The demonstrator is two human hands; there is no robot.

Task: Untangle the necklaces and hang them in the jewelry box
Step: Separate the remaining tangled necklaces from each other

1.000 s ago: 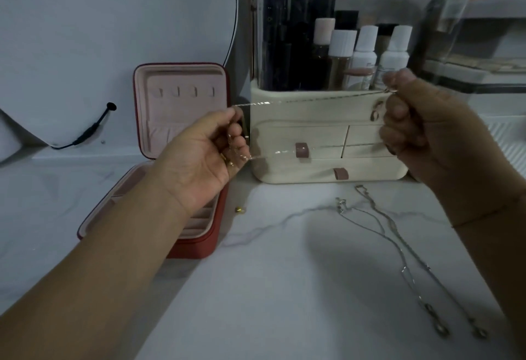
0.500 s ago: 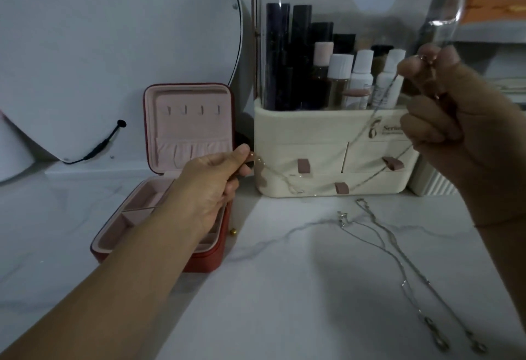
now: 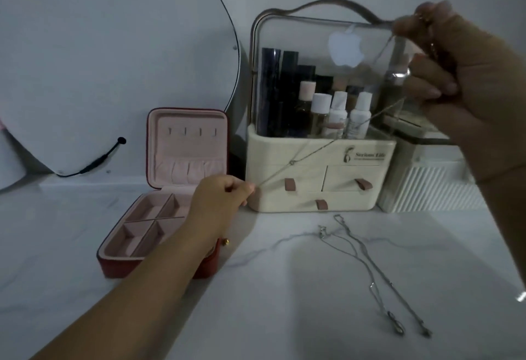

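Above the marble counter (image 3: pixel 284 311), seen from the head camera, the left hand (image 3: pixel 220 197) pinches one end of a thin silver necklace (image 3: pixel 291 162) between thumb and fingertips, just in front of the cream cosmetic organizer (image 3: pixel 313 191). The right hand (image 3: pixel 466 75), raised high, grips the other end, fingers curled; 2 strands run taut between them. Left of the organizer, the red jewelry box (image 3: pixel 119 267) stands open, its 4 lid hooks (image 3: pixel 192 131) bare. More silver necklaces (image 3: pixel 367 263) lie loose on the counter.
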